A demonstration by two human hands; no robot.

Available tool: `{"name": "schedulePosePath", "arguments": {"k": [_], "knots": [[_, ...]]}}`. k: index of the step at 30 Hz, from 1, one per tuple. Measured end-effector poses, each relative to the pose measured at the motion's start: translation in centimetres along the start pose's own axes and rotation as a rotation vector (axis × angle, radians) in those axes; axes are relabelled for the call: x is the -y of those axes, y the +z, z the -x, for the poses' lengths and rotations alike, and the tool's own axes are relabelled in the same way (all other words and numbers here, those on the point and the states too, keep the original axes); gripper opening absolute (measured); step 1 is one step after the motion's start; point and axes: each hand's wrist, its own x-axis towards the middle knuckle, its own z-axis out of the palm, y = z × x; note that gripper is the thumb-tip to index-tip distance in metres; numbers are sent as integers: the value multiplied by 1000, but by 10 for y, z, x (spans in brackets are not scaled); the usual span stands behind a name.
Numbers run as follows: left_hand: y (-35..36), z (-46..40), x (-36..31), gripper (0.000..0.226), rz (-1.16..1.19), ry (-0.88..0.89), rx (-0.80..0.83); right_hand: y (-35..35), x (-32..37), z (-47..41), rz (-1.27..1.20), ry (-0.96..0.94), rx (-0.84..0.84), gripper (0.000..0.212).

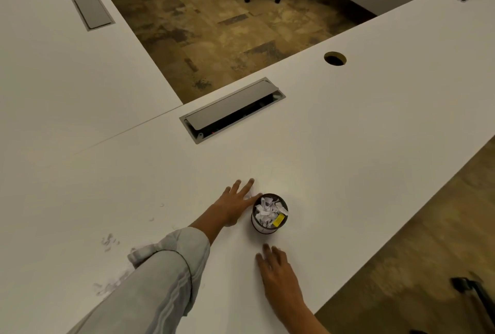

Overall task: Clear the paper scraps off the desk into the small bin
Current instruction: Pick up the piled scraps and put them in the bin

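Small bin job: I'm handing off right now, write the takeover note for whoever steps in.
Left hand: flat, fingers spread, beside the small bin, a white scrap at its fingertips.
Right hand: open on the desk, nearer than the bin, holding nothing.
Done: bin is heaped with scraps.
Left: loose scraps to the left near the sleeve, a few by the left forearm.

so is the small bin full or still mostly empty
Full: the small bin stands upright on the desk, with white paper scraps and one yellow piece heaped up to its rim.
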Motion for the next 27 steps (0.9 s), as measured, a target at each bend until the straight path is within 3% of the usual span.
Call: {"name": "schedulePosePath", "arguments": {"k": [3,6,10,13,16,20,23,27], "knots": [[6,0,-5,91,-2,27,-5,2,-2,9,22,-59,-2,66],[14,9,-13,73,84,-75,-108,-3,-9,15,15,-120,19,58],[40,40,-25,34,76,-173,-244,-9,-18,14,-23,-98,37,50],[57,67,-29,20,100,-177,-259,-15,-21,8,-230,6,-20,35],[66,85,-27,7,408,-355,-269,-30,-23,0,-548,153,-121,19],[43,95,-25,16,793,-470,-569,-76,-21,-17,-791,236,-361,21],[-4,91,-39,13,1024,-478,-777,-110,-21,-38,-883,255,-429,18],[-54,76,-64,14,1143,-391,-810,-134,-21,-62,-843,227,-363,19]]}}
